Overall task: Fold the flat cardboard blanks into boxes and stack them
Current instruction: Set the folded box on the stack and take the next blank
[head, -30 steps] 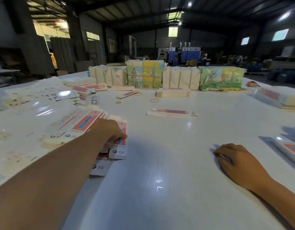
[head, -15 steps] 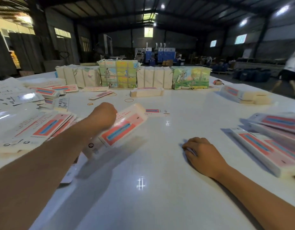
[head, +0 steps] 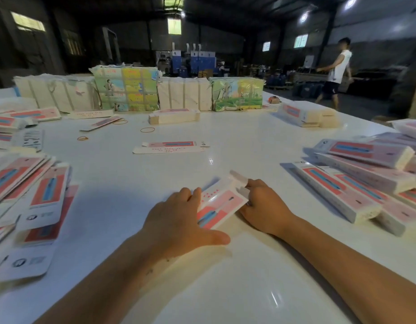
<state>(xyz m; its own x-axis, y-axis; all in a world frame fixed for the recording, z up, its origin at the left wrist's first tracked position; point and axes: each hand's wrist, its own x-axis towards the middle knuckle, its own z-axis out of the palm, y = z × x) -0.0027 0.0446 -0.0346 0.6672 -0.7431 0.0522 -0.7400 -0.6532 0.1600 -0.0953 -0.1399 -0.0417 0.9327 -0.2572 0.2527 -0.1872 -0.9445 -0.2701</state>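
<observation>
Folding is starting: left hand (head: 179,220) grips the blank (head: 219,202) with curled fingers, right hand (head: 264,206) pinches its end flap beyond the fingertips, which likely needs tucking next.

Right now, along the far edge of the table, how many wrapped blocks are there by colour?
Colour-printed blocks: 2
Plain white blocks: 2
Total: 4
</observation>
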